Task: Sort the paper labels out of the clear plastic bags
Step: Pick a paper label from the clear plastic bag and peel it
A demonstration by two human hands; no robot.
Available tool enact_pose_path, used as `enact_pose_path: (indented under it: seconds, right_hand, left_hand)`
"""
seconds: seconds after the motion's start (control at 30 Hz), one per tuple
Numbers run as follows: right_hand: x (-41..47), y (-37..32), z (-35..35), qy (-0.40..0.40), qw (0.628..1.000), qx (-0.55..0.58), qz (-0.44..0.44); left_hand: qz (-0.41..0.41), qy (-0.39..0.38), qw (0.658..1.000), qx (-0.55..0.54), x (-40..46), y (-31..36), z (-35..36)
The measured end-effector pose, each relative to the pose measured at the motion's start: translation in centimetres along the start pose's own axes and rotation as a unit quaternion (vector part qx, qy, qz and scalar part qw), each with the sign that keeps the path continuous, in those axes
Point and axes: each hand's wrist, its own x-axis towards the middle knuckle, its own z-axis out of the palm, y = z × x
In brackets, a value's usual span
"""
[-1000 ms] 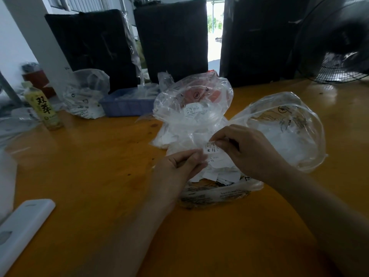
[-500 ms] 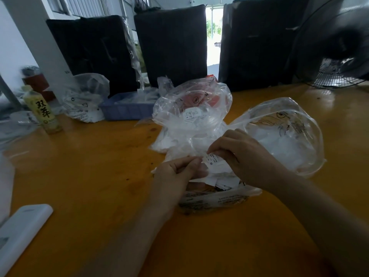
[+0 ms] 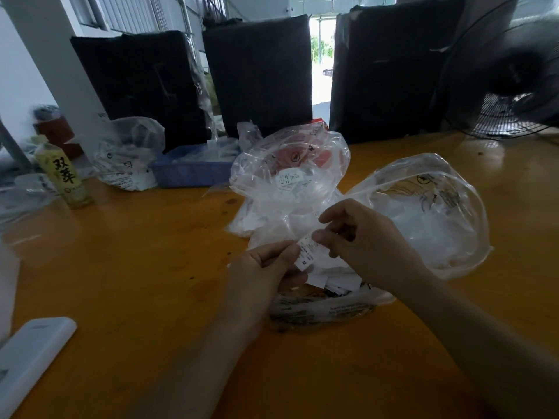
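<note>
Paper label (image 3: 306, 254): 1 small white printed strip, pinched at its lower left by the left hand (image 3: 266, 275) and at its upper right by the right hand (image 3: 367, 243), held just above the label pile (image 3: 331, 278) in the open front bag (image 3: 326, 308). Change: over the last second the strip has risen clear of the pile and turned steeper; judged free of the plastic and ready to set aside. Long axis runs lower left to upper right, printed face toward the camera. Behind: 2 puffed clear bags (image 3: 290, 179) (image 3: 429, 213), blue tray (image 3: 193, 172), drink bottle (image 3: 65, 176), all on the orange worktop (image 3: 136, 267).
</note>
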Motion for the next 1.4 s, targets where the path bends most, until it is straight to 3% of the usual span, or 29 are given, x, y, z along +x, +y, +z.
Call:
enact_pose_path:
  seconds: [0.13,0.6,0.7,0.8,0.97,1.13,1.23,1.4]
  right_hand:
    - [-0.1,0.0,-0.1,0.004,1.0,0.031,0.005]
    - [-0.8,-1.0,0.8,-0.091,0.995,0.025,-0.007]
    - [0.0,-1.1,1.0,-0.051,0.999,-0.014,-0.015]
    - [3.6,-1.9,0.5,0.041,0.998,-0.028,-0.033]
    - [12.2,-1.9,0.9,0.152,0.965,-0.203,-0.061]
    - [13.8,-0.1,3.2,0.028,0.879,-0.475,-0.041]
    - [13.4,-0.2,3.6,0.023,0.868,-0.495,-0.025]
    - [10.3,-1.4,1.1,0.13,0.893,-0.424,-0.072]
  left_hand:
    - [-0.016,0.011,0.998,-0.054,0.1,0.3,0.0]
    - [-0.025,0.012,0.998,-0.06,0.2,0.2,-0.2]
    - [-0.024,0.014,0.997,-0.066,0.2,0.1,0.0]
    - [-0.013,0.011,0.998,-0.064,0.2,0.3,0.2]
    - [0.009,0.018,1.0,0.02,-0.1,0.0,0.5]
    - [0.002,0.03,0.998,0.051,0.0,0.2,0.6]
    - [-0.005,0.033,0.998,0.057,0.1,0.5,0.6]
    - [-0.014,0.043,0.998,0.042,0.2,0.4,0.6]
